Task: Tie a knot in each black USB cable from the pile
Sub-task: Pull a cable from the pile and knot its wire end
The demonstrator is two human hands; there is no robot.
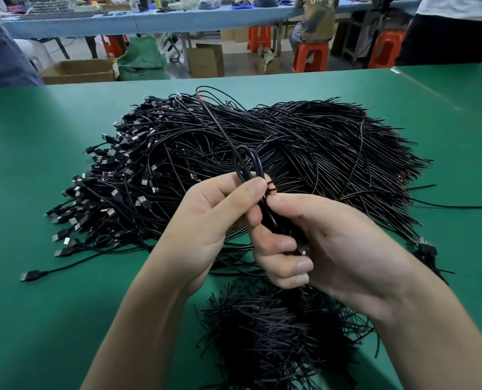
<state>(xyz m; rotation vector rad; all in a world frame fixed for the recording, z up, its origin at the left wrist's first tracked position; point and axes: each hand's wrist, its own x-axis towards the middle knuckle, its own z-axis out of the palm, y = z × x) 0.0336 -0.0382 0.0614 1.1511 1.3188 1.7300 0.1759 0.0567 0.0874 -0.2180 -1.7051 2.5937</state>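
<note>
From the head camera, two bare hands meet at the middle of the picture, just above a green table. The left hand (206, 220) pinches a black USB cable (248, 164) between thumb and forefinger, right at the base of a narrow upright loop that stands above the fingertips. The right hand (332, 243) is just beside it, thumb tip nearly touching the left forefinger, its other fingers curled round the lower stretch of the same cable. One strand runs on from the loop, up and away over the pile.

The pile (290, 136) of black cables lies behind the hands, wide and heaped, spread across the middle of the table. Its plug ends bunch on the left side and its thin bare ends fan out on the right. A smaller heap (276, 333) of black cables lies close to the viewer, beneath the right wrist.

The table (51, 305) has a smooth green top that fills the lower two thirds of the picture.

Beyond its far edge is a workshop floor with open cardboard boxes (79, 70), a green sack (142, 60) and orange plastic stools (310, 56). A long blue table (149, 19) crowded with small goods crosses the back. One person (315, 21) sits at it on a stool; another (453, 29) stands at the right edge.
</note>
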